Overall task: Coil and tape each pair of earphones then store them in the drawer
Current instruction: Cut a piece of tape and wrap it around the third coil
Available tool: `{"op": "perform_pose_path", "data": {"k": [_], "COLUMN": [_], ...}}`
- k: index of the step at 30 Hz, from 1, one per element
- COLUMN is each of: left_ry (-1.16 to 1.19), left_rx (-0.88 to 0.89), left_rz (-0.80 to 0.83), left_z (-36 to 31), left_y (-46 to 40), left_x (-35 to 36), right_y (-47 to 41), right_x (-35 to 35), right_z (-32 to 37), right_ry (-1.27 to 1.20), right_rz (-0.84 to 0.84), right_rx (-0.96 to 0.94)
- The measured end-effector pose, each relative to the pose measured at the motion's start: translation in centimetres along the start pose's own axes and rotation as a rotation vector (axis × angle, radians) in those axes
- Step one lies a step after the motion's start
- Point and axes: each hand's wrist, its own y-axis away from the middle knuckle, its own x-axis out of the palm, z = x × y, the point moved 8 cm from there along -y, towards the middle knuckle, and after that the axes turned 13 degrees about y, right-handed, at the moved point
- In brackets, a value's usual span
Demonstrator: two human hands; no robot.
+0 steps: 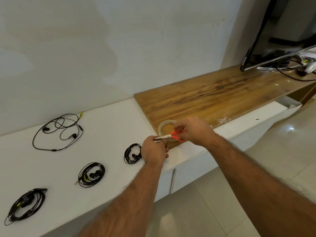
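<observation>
Right now: right hand point(195, 130) gripping orange scissors point(172, 135) over tape roll point(168, 131) at frame centre, blades at strip pinched by left hand point(154, 151). Three coiled earphones point(91, 174) lower left on white counter point(111, 134), one uncoiled pair point(58, 132) left of centre. Drawer point(277, 110) open, right of centre.

Both hands fwd, left point(154, 151) and right point(193, 130) fingers curled.
</observation>
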Motion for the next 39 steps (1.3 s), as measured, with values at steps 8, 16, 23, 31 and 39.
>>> {"op": "perform_pose_path", "data": {"k": [8,16,23,31,39], "left_ry": [0.014,-0.024,-0.090,-0.112,-0.100], "left_rx": [0.029,0.176,0.198,0.237,0.134], "left_rz": [-0.010,0.046,0.106,0.133,0.069], "left_z": [-0.3,-1.9,-1.2,-1.5,-0.7], "left_y": [0.4,1.3,1.7,1.9,1.5], "left_x": [-0.2,-0.1,0.2,0.0,-0.3], "right_y": [0.7,2.4,3.6,5.1,2.6], "right_x": [1.0,2.2,3.3,2.8,-0.4], "right_z": [-0.6,0.1,1.1,3.9,-0.2], "right_ry": [-0.285,-0.417,-0.456,-0.447,-0.353], "right_rz": [0.111,0.350,0.496,0.711,0.023], "right_rx": [0.078,0.068,0.076,-0.071,0.155]}}
